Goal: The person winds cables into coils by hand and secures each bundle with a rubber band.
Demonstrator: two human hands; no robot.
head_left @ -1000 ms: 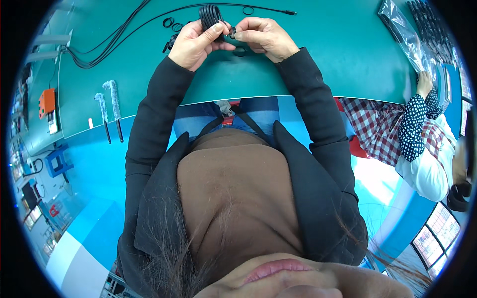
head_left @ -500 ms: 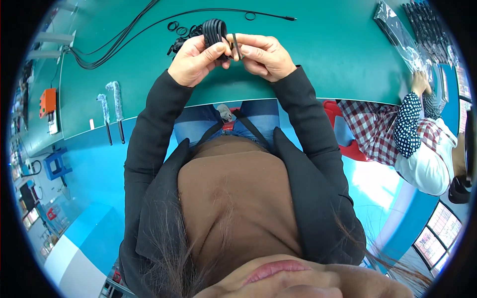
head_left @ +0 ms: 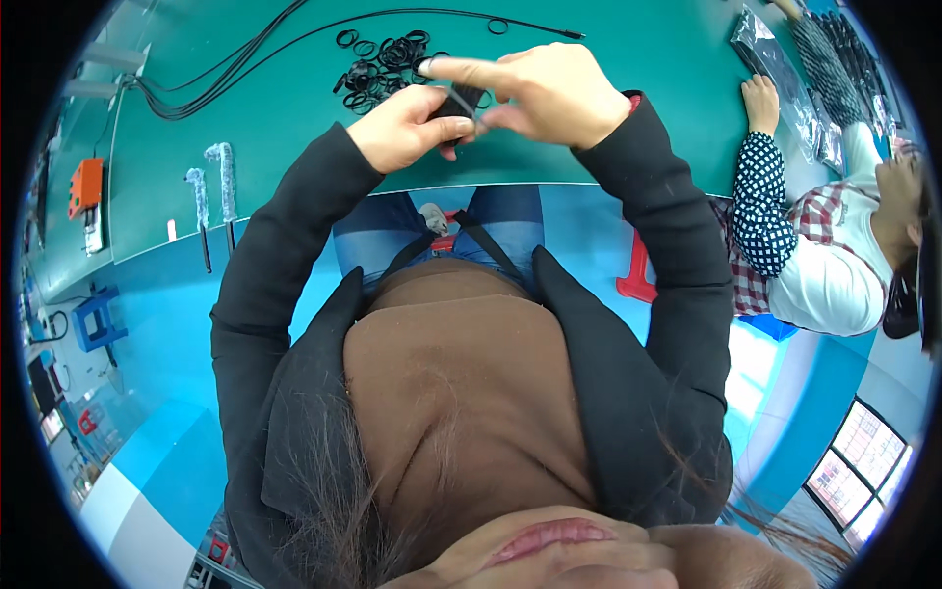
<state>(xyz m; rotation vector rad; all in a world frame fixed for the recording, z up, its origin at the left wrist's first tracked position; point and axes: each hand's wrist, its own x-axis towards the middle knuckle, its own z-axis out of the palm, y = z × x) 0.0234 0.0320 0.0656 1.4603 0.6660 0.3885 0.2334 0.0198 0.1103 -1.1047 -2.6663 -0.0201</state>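
While pinching a small black part between them, left hand & right hand meet above worktop edge, both closed narrow on it; right forefinger stretched out leftward. Just beyond: pile of black rubber rings, loose, w/ long black cables running off to the left. Judged approx: one piece in work, most rings seemingly unused, finished count not visible. Far right: co-worker's hand by clear bags.
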